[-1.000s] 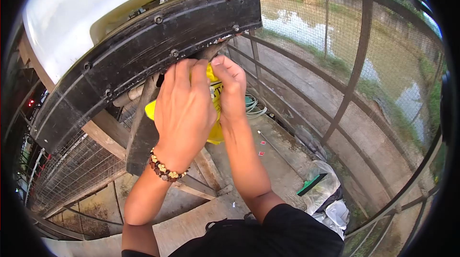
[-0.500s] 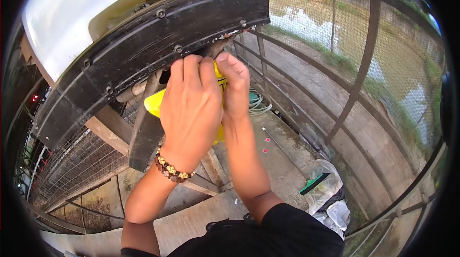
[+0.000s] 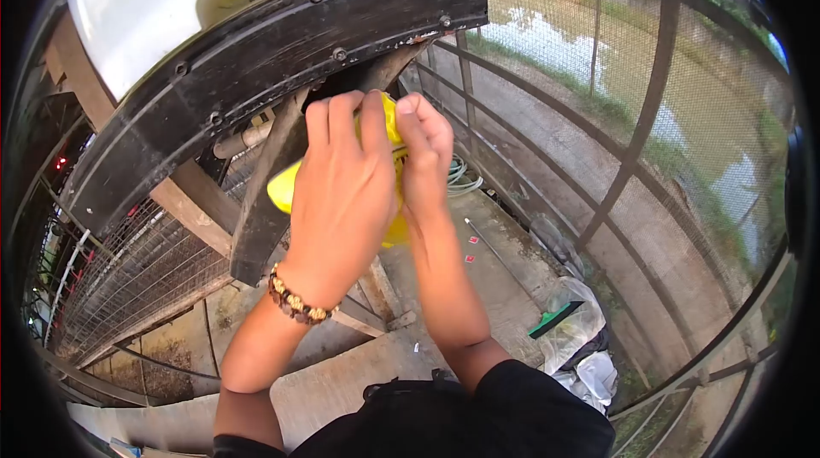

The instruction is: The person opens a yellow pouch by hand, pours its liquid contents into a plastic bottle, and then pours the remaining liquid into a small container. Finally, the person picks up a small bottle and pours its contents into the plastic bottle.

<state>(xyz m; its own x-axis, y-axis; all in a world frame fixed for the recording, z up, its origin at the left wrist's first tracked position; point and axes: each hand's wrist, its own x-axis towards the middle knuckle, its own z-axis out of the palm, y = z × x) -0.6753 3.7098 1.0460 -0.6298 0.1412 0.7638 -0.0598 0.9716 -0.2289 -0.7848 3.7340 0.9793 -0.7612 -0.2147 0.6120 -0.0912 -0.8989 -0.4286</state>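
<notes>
A bright yellow plastic packet (image 3: 283,188) with some dark print sits between my two hands, mostly covered by them. My left hand (image 3: 343,172), with a beaded bracelet on its wrist, is bent around the packet's near side, fingertips at its upper edge. At the packet's top right corner, my right hand (image 3: 424,150) pinches the plastic between thumb and curled fingers. Both hands are just below a black bolted beam (image 3: 282,26). Whatever the packet contains is hidden.
Wooden braces (image 3: 201,210) stand left of the hands, by wire mesh. A mesh fence (image 3: 589,99) runs along the right. On the concrete floor lie a green squeegee (image 3: 555,319), clear plastic bags (image 3: 589,377), small red packets (image 3: 472,240) and a coiled hose (image 3: 464,178).
The view has shifted slightly, so the beam appears higher and to the right. My hands keep their hold on the yellow packet, and more of its top edge shows between them.
</notes>
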